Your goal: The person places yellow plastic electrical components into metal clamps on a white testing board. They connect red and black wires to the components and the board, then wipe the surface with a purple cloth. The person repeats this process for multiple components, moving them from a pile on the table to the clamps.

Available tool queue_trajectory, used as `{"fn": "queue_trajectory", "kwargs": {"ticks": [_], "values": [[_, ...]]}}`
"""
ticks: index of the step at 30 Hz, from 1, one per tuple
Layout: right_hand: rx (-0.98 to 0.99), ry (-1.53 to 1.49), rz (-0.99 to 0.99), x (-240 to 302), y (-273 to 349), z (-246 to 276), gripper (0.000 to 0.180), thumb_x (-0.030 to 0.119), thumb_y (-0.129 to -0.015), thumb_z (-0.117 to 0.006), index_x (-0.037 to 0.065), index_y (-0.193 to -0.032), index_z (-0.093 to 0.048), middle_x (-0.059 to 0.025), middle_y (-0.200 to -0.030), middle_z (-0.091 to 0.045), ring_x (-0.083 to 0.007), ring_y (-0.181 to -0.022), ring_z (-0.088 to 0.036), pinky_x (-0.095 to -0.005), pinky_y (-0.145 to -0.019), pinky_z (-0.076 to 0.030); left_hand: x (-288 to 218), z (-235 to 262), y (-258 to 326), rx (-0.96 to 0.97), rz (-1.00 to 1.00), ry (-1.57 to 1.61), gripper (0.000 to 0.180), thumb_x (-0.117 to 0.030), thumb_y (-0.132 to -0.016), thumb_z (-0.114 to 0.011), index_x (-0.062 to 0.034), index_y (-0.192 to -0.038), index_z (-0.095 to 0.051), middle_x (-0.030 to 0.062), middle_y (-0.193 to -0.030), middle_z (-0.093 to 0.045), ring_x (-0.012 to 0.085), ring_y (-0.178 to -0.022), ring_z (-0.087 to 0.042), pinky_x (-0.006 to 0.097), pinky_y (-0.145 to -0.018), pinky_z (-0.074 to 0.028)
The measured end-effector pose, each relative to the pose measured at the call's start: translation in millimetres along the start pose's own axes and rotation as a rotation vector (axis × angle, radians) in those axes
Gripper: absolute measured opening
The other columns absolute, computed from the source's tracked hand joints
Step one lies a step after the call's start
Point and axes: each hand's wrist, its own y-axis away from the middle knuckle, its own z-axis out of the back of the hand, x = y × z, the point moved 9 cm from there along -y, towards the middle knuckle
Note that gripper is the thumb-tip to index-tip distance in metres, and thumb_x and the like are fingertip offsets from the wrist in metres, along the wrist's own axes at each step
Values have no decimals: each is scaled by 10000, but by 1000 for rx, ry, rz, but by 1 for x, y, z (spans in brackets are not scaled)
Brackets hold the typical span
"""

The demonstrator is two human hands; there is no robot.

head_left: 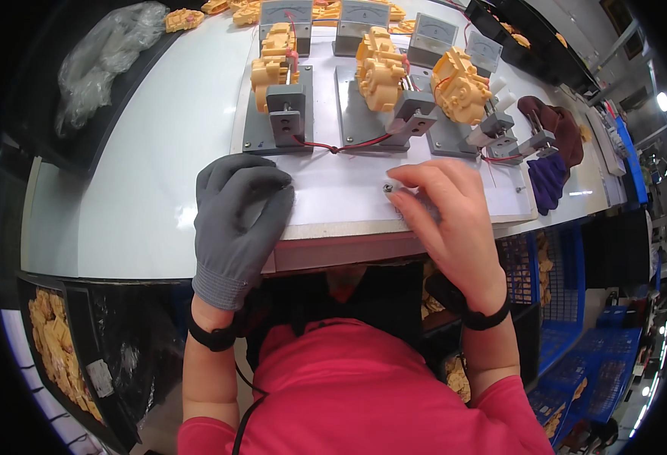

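Three yellow gear units [379, 70] sit clamped on the grey fixtures [279, 114] at twelve o'clock from my hands, with red wires [341, 145] joining them, so I judge this part of the work as done. My right hand [447, 220], bare, is half closed, and its fingertips [400, 199] pinch or touch a small metal part [387, 186] lying on the white board [333, 205]; I cannot tell if it is truly lifted. My left hand [236, 224], in a grey glove, rests with fingers curled on the board at nine o'clock from the part, holding nothing visible. More yellow parts wait in the bin [53, 345] at seven o'clock.
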Motion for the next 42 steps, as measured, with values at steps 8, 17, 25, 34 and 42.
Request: {"fn": "queue_trajectory", "kwargs": {"ticks": [8,17,25,34,42], "values": [[-1,-6,6,-8,-2,-11,96,120,-863,-709,83,-944,-674,-49,-929,-623,-254,-913,-584,-381,-803,-422,-2,0,1,-9,3,40,150,-32,-807,-708,-47,-955,-690,87,-1081,-627,272,-1102,-537,362,-961,-451],[-122,28,-295,-73,40,70,153,87,-927,-648,6,-1052,-682,-119,-960,-650,-262,-867,-620,-348,-814,-484,-2,-1,1,4,39,41,154,-29,-804,-708,-51,-955,-684,84,-1091,-617,267,-1122,-527,366,-962,-452],[-48,13,-331,-76,37,43,119,77,-871,-709,13,-970,-689,-94,-905,-628,-247,-853,-600,-343,-769,-478,0,-1,1,25,57,30,166,-1,-782,-696,-46,-942,-682,85,-1088,-610,270,-1119,-525,368,-955,-459],[-89,76,-239,-65,27,44,200,120,-838,-752,32,-1000,-674,-81,-913,-637,-278,-835,-590,-361,-795,-473,0,-2,2,44,86,-34,187,31,-748,-688,-32,-924,-669,111,-1073,-607,305,-1096,-531,400,-972,-413],[-19,-254,76,-8,-13,6,212,183,-789,-773,106,-932,-636,-30,-891,-569,-223,-829,-571,-343,-717,-421,3,0,6,109,192,-29,176,-36,-787,-641,-10,-960,-635,161,-1150,-529,338,-1160,-488,434,-1046,-348]]}}
